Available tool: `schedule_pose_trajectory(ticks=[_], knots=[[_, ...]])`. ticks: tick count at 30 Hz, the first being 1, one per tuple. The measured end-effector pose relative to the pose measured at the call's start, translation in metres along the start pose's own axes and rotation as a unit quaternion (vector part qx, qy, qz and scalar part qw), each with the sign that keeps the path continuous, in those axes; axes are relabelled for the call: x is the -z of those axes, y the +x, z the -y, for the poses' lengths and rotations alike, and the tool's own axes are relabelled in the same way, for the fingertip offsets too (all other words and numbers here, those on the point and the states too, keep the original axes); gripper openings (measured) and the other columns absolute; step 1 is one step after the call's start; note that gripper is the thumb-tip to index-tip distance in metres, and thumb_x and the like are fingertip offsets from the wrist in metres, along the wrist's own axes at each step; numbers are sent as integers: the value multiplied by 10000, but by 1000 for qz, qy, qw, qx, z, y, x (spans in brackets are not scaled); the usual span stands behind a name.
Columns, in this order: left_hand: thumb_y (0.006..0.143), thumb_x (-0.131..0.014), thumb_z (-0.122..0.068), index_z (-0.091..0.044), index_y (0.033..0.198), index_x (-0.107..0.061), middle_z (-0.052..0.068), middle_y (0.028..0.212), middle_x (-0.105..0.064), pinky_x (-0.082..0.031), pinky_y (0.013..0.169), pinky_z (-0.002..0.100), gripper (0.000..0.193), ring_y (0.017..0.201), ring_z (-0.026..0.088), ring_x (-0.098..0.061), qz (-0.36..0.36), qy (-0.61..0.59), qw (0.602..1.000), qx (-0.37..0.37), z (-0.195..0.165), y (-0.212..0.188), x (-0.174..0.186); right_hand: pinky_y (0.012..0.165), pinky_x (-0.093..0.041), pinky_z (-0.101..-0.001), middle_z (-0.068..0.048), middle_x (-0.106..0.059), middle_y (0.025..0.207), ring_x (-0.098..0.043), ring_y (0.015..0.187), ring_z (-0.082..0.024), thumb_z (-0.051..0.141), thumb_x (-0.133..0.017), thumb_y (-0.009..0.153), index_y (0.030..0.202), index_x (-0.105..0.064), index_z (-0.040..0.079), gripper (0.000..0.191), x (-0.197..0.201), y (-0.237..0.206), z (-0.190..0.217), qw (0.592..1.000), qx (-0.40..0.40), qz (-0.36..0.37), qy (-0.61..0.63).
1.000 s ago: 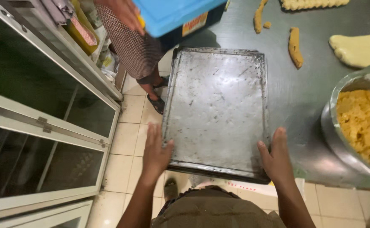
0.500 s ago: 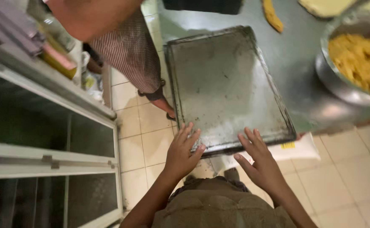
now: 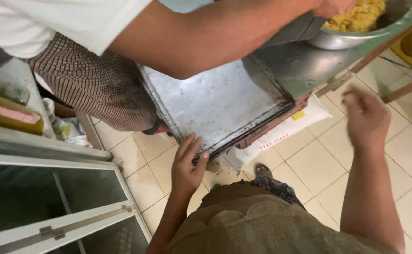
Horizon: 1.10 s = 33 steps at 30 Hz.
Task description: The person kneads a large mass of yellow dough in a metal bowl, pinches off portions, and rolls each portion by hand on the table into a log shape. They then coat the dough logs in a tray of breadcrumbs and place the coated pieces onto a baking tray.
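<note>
Baking tray [image 3: 217,101] sits on the steel table [image 3: 304,70], near corner hanging off the table edge toward 6 o'clock, over the tiled floor [image 3: 319,160]. Flat sheet metal, floured and scuffed, low raised rim. Likely stiff and fairly light, thin edges, dusty surface probably a bit slippery; best grabbed at the rim on two opposite sides, since a one-corner grip would let it tip.

Left hand [image 3: 187,164] at the tray's 7 o'clock corner: fingers together and stretched flat along the rim, thumb hooked at the edge, forearm coming up from 6 o'clock. Resting on it, not clamping it.

Right hand [image 3: 366,117] is off the tray, in the air at 3 o'clock over the floor, blurred, fingers loosely curled, holds nothing. Wrist bent, forearm rising from the lower right.

Another person's arm [image 3: 215,33] crosses the top from 10 to 1 o'clock, reaching into a metal bowl [image 3: 352,35] of yellow crumbly stuff at 1 o'clock. Their checked cloth [image 3: 97,84] hangs at 9 o'clock of the tray. White sack [image 3: 286,129] under the table edge. Glass cabinet [image 3: 50,188] at 8 o'clock.
</note>
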<state>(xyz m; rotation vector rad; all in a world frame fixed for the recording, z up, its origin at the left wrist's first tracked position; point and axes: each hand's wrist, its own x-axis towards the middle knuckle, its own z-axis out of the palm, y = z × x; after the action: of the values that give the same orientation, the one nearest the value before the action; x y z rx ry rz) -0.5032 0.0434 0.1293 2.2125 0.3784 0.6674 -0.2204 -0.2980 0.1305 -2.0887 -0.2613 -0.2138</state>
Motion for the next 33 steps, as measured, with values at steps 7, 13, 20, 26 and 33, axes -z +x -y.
schedule_pose_trajectory(ticks=[7, 13, 20, 26, 33], knots=[[1001, -644, -137, -2, 1368, -649, 166, 1460, -624, -419, 1155, 377, 392, 1370, 276, -577, 21, -183, 982, 49, 0, 8, -34, 733, -576, -326, -38, -628, 1164, -691, 909, -183, 251, -576, 1077, 1442, -512, 149, 384, 1, 132, -97, 937, -172, -74, 295], [1040, -599, -163, -16, 1422, -609, 141, 1490, -610, -471, 1047, 370, 409, 1268, 230, -567, 108, -372, 912, 135, -33, 34, -109, 617, -567, -354, -76, -643, 1023, -643, 749, -183, 322, -618, 1066, 1263, -562, 108, 296, 10, 266, -154, 901, -232, -109, 351], [1020, -606, -278, 3, 1410, -622, 147, 1429, -640, -521, 1083, 423, 481, 1348, 271, -613, 273, -407, 867, 92, -88, 85, -241, 647, -561, -364, -58, -670, 1128, -661, 780, -229, 193, -729, 859, 1309, -565, 155, 480, 29, 408, -221, 907, -181, -152, 349], [1007, -595, -310, -18, 1404, -614, 115, 1394, -680, -476, 1096, 378, 494, 1317, 229, -610, 215, -354, 876, 249, -131, 136, -342, 835, -587, -382, -154, -668, 1180, -691, 1012, -258, -43, -753, 850, 1284, -527, -23, 490, 41, 477, -271, 936, -202, -169, 233], [995, -613, -308, -3, 1389, -636, 138, 1368, -692, -485, 1098, 385, 499, 1300, 244, -613, 205, -330, 866, 314, -119, 154, -408, 1063, -482, -421, -241, -522, 1393, -579, 1238, -347, 42, -708, 880, 1452, -337, -58, 689, 36, 476, -300, 951, -75, -90, 287]])
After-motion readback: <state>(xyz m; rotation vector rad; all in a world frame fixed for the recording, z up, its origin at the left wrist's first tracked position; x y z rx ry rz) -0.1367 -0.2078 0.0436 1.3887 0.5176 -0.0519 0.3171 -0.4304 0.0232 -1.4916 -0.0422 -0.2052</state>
